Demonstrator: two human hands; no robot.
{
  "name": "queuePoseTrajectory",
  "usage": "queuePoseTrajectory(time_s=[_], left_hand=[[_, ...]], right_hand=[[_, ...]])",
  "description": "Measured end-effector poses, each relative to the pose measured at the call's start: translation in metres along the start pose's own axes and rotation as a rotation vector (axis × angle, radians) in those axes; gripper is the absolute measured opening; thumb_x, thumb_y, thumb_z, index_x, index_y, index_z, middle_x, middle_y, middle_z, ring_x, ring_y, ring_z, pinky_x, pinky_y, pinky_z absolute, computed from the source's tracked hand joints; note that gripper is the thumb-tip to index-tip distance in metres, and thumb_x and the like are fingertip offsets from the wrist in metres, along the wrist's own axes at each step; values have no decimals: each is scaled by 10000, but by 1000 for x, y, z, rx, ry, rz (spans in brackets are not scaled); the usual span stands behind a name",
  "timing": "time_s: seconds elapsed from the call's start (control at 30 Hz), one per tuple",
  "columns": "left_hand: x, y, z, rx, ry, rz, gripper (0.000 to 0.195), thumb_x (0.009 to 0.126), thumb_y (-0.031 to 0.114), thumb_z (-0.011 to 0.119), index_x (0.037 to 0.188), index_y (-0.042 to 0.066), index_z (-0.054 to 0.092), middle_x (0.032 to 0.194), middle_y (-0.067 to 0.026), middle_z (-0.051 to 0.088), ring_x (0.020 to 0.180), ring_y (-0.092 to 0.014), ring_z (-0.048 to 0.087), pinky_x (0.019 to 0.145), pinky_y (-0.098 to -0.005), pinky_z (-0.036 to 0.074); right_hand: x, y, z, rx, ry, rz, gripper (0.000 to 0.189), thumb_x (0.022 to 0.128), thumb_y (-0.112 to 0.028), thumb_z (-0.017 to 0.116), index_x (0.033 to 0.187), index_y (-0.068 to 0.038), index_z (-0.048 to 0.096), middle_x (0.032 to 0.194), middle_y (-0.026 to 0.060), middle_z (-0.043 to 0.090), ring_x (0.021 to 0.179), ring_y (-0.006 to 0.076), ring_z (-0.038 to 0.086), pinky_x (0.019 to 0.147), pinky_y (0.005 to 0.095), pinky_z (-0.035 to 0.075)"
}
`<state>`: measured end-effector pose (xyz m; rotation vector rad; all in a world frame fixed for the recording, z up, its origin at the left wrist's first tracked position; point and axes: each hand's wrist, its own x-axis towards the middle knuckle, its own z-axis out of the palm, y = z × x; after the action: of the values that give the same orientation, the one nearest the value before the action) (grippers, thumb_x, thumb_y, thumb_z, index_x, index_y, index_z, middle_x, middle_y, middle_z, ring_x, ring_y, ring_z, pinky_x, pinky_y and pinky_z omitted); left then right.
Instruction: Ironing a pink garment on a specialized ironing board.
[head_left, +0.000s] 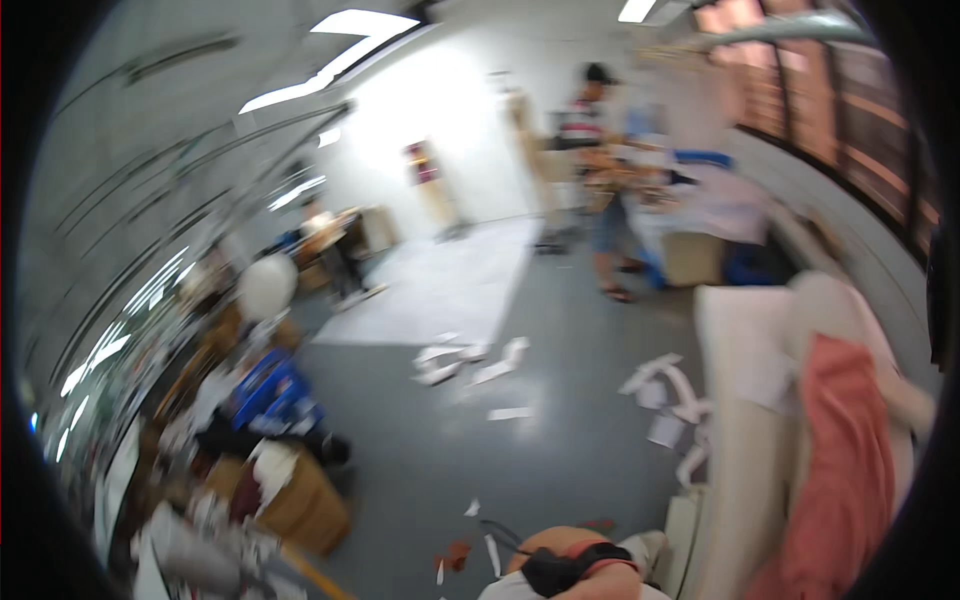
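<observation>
Neither of my hands can be made out. At the bottom edge is a blurred rounded shape with a black strap (577, 566) across it, possibly part of my own body; I cannot tell which. Before me lies a grey floor (420, 472) with scraps of white paper (510, 413) on it. To the right, a coral-coloured garment (847, 427) is on a pale mannequin (825, 304) against a white-covered table (742, 352). The whole view is blurred by motion.
A cardboard box (307, 499) and a blue plastic bag (274, 390) crowd the left side. Curled paper strips (679, 382) lie by the table. Farther off, one person (585, 127) stands at a loaded table and another person (330, 232) by a white floor sheet (442, 292).
</observation>
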<state>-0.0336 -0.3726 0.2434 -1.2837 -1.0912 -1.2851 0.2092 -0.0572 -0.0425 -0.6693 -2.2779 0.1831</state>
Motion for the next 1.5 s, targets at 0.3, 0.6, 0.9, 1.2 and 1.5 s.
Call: queuePoseTrajectory(time_s=[0.3, 0.6, 0.9, 1.2, 1.5], left_hand=[[-77, 45, 179, -940, -775, -609, 207, 744, -26, 524, 950, 0, 524, 860, -137, 560, 805, -271, 546, 712, -322, 437], [-201, 144, 278, -1175, -1222, 102, 330, 737, 51, 568, 1062, 27, 515, 1120, -128, 487, 1044, -273, 461, 868, -379, 367], [-179, 141, 301, -920, -1239, 436, 355, 721, 256, 574, 1030, 84, 553, 976, -73, 529, 888, -238, 484, 786, -371, 360], [-175, 114, 296, -1092, -1289, 337, 319, 662, 237, 644, 936, 86, 585, 888, -79, 507, 785, -253, 471, 696, -362, 367], [-167, 124, 329, -674, -1330, 342, 321, 725, 187, 567, 1015, 58, 519, 985, -128, 491, 865, -311, 455, 731, -395, 360]], right_hand=[[-51, -52, -112, -266, 236, 441, 369, 578, -12, 572, 935, -94, 618, 907, 102, 532, 840, 280, 495, 752, 366, 387], [-82, -52, -119, -351, 166, 552, 310, 655, -75, 575, 965, -91, 576, 1015, 104, 509, 967, 272, 473, 837, 385, 355], [-90, -47, -145, -172, 202, 606, 301, 742, -132, 565, 1031, -49, 542, 1058, 148, 506, 989, 314, 470, 830, 370, 387], [-67, -29, -151, 742, 1015, 956, 507, 782, -178, 578, 1197, 22, 368, 1180, 183, 420, 1135, 256, 390, 948, 352, 307], [-52, -17, -156, 216, 590, 1085, 310, 817, -172, 502, 1040, 43, 484, 1064, 215, 475, 965, 341, 474, 815, 355, 385]])
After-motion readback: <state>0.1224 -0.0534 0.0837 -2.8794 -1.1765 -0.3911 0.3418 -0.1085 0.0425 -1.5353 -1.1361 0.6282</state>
